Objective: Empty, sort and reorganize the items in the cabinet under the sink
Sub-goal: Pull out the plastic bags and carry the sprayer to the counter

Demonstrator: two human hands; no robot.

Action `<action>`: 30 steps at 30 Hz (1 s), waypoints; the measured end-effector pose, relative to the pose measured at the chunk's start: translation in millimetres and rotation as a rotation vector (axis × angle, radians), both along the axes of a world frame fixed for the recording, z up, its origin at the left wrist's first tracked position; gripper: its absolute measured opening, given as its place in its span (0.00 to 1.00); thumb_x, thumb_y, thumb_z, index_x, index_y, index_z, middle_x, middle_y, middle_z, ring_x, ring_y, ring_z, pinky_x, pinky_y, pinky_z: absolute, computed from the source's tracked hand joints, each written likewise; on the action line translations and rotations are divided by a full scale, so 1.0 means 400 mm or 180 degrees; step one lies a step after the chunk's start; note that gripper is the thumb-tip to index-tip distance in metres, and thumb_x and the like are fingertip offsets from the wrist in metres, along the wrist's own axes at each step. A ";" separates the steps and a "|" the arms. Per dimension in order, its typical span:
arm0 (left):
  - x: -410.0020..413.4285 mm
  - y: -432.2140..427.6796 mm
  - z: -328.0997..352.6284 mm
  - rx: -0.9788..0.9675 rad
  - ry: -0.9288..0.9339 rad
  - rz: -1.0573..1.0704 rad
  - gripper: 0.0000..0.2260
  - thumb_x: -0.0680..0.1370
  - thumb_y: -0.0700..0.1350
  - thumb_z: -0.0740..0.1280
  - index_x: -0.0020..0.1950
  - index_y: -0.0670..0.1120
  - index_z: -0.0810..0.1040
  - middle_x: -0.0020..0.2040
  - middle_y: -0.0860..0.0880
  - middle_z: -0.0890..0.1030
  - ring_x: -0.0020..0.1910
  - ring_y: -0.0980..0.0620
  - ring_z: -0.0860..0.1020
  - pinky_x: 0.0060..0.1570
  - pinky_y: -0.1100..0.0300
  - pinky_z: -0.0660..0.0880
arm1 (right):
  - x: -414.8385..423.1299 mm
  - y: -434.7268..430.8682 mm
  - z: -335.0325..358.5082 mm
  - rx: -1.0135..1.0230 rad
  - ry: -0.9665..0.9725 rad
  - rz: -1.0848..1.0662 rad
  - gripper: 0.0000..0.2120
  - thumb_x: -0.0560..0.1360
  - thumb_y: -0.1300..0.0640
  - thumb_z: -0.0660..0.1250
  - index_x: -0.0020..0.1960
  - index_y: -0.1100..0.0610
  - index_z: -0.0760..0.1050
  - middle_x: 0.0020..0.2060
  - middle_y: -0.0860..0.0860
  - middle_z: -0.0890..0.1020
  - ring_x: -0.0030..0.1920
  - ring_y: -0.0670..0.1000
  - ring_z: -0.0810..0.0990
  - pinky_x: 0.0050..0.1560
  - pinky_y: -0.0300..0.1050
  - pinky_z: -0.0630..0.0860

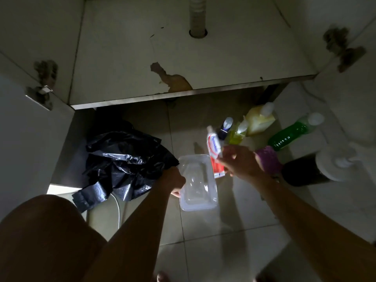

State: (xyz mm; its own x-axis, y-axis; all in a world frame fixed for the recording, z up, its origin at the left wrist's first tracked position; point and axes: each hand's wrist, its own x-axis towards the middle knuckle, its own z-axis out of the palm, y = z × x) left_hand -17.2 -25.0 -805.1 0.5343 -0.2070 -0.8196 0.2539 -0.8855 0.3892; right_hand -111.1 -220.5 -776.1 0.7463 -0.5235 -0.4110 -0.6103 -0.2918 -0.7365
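The cabinet floor (pixel 126 58) under the sink is bare, with a chipped patch near its front edge. On the tiled floor in front, my left hand (pixel 173 183) grips the left rim of a clear plastic container (pixel 198 183). My right hand (pixel 240 161) holds a red-and-white toothpaste tube (pixel 213 144) just above the container's far right corner. A crumpled black plastic bag (pixel 124 161) lies left of the container.
Bottles stand at the right: a dark spray bottle (pixel 224 128), a yellow-green one (pixel 238 133), a pale yellow jug (pixel 259 119), a green bottle (pixel 291 133), a purple item (pixel 268 159), a dark pump bottle (pixel 311 169). The drain pipe (pixel 197 15) enters the cabinet floor. Both doors stand open.
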 end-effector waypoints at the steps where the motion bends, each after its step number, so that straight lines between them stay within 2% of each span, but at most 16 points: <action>1: 0.001 -0.004 0.001 -0.0008 -0.0045 0.0059 0.18 0.79 0.37 0.62 0.69 0.37 0.68 0.60 0.37 0.78 0.48 0.41 0.83 0.34 0.56 0.82 | -0.016 0.014 -0.006 0.0141 0.0152 0.0218 0.12 0.70 0.56 0.79 0.39 0.54 0.75 0.28 0.54 0.82 0.26 0.52 0.81 0.27 0.46 0.79; 2: -0.001 -0.008 0.000 -0.0026 -0.0079 0.0125 0.19 0.77 0.39 0.63 0.67 0.37 0.69 0.60 0.37 0.78 0.49 0.40 0.83 0.36 0.54 0.83 | -0.038 0.033 -0.012 0.0354 0.0325 0.0405 0.11 0.70 0.57 0.79 0.40 0.55 0.75 0.28 0.55 0.82 0.27 0.53 0.81 0.29 0.48 0.80; 4: -0.001 -0.010 -0.015 -0.0062 -0.0146 0.0173 0.23 0.70 0.42 0.65 0.64 0.37 0.71 0.61 0.36 0.78 0.53 0.37 0.82 0.47 0.48 0.82 | -0.064 0.062 -0.032 0.0535 0.0607 0.0523 0.11 0.70 0.59 0.78 0.40 0.58 0.76 0.29 0.58 0.83 0.28 0.55 0.82 0.33 0.50 0.81; 6: -0.004 -0.010 -0.036 -0.0015 -0.0224 0.0018 0.24 0.70 0.43 0.66 0.65 0.38 0.71 0.63 0.37 0.78 0.58 0.38 0.80 0.55 0.49 0.80 | -0.060 0.086 -0.058 0.0322 0.0589 0.0486 0.11 0.70 0.57 0.78 0.39 0.58 0.76 0.28 0.58 0.84 0.27 0.54 0.84 0.32 0.48 0.82; 8: -0.014 -0.015 -0.026 -0.0054 -0.0264 0.0106 0.25 0.72 0.43 0.65 0.68 0.39 0.70 0.64 0.38 0.77 0.58 0.39 0.79 0.55 0.51 0.80 | -0.052 0.119 -0.083 -0.0037 0.0589 0.0481 0.13 0.69 0.53 0.79 0.41 0.57 0.76 0.33 0.56 0.85 0.30 0.53 0.85 0.34 0.46 0.83; 9: -0.018 -0.017 -0.022 -0.0092 -0.0240 0.0187 0.23 0.74 0.41 0.63 0.69 0.39 0.69 0.63 0.38 0.77 0.56 0.39 0.81 0.51 0.51 0.81 | -0.049 0.132 -0.092 -0.0353 0.0616 0.0507 0.16 0.69 0.49 0.79 0.44 0.58 0.77 0.37 0.55 0.85 0.34 0.54 0.86 0.38 0.46 0.83; 11: -0.018 -0.019 -0.027 -0.0145 -0.0213 0.0336 0.20 0.77 0.39 0.62 0.69 0.38 0.68 0.61 0.37 0.78 0.50 0.39 0.82 0.42 0.50 0.83 | -0.045 0.138 -0.119 -0.1252 0.0583 0.0682 0.23 0.72 0.39 0.72 0.49 0.59 0.77 0.40 0.54 0.84 0.39 0.53 0.85 0.40 0.42 0.79; 12: -0.015 -0.018 -0.032 -0.0158 -0.0180 0.0348 0.22 0.75 0.40 0.63 0.69 0.38 0.68 0.62 0.36 0.77 0.51 0.37 0.82 0.43 0.48 0.83 | -0.042 0.136 -0.121 -0.1618 0.0512 0.0700 0.24 0.75 0.36 0.67 0.49 0.59 0.77 0.39 0.54 0.83 0.38 0.53 0.84 0.39 0.41 0.77; 14: -0.007 -0.010 -0.054 -0.0156 -0.0110 0.0314 0.31 0.66 0.44 0.62 0.70 0.40 0.67 0.66 0.36 0.74 0.56 0.34 0.80 0.50 0.44 0.81 | -0.033 0.115 -0.111 -0.1843 0.0462 0.0568 0.22 0.79 0.38 0.60 0.51 0.58 0.77 0.39 0.54 0.82 0.39 0.54 0.83 0.38 0.43 0.78; 16: 0.007 0.003 -0.111 -0.0214 -0.0061 0.0299 0.34 0.64 0.45 0.61 0.71 0.41 0.68 0.67 0.36 0.74 0.57 0.34 0.80 0.52 0.43 0.81 | -0.015 0.076 -0.098 -0.1714 0.0468 0.0507 0.15 0.79 0.45 0.61 0.51 0.56 0.77 0.42 0.53 0.81 0.42 0.55 0.81 0.40 0.44 0.75; 18: 0.013 0.006 -0.115 -0.0196 0.0007 0.0287 0.30 0.66 0.45 0.62 0.69 0.41 0.70 0.65 0.37 0.77 0.56 0.36 0.81 0.52 0.45 0.81 | 0.027 0.034 -0.098 -0.1718 0.0548 0.0596 0.10 0.79 0.50 0.62 0.51 0.55 0.77 0.45 0.52 0.80 0.46 0.54 0.79 0.42 0.44 0.71; 22: 0.023 0.015 -0.142 -0.0202 0.0071 0.0373 0.24 0.70 0.46 0.63 0.65 0.42 0.73 0.62 0.39 0.79 0.54 0.37 0.81 0.51 0.45 0.81 | 0.103 0.016 -0.115 -0.1631 0.0817 0.0829 0.12 0.80 0.54 0.61 0.58 0.59 0.77 0.53 0.58 0.82 0.54 0.59 0.81 0.53 0.49 0.77; 25: 0.018 0.007 -0.099 -0.0224 0.0199 0.0466 0.18 0.75 0.48 0.62 0.62 0.42 0.76 0.58 0.39 0.81 0.50 0.38 0.83 0.45 0.43 0.83 | 0.129 0.015 -0.117 -0.1812 0.1099 0.1075 0.15 0.82 0.57 0.57 0.64 0.62 0.74 0.60 0.61 0.79 0.60 0.62 0.77 0.51 0.46 0.72; 28: 0.008 -0.004 -0.045 -0.0266 0.0438 0.0678 0.08 0.82 0.42 0.60 0.57 0.42 0.74 0.58 0.40 0.80 0.53 0.36 0.82 0.45 0.43 0.82 | 0.147 0.019 -0.112 -0.1930 0.1278 0.1100 0.14 0.81 0.59 0.61 0.64 0.64 0.73 0.58 0.59 0.81 0.57 0.58 0.81 0.56 0.48 0.79; 30: 0.006 -0.004 -0.033 -0.0281 0.0485 0.0686 0.05 0.82 0.41 0.58 0.56 0.44 0.72 0.60 0.38 0.79 0.54 0.34 0.81 0.45 0.43 0.82 | 0.150 0.015 -0.102 -0.1794 0.1186 0.1033 0.13 0.79 0.59 0.66 0.61 0.63 0.74 0.55 0.58 0.82 0.54 0.57 0.83 0.54 0.50 0.80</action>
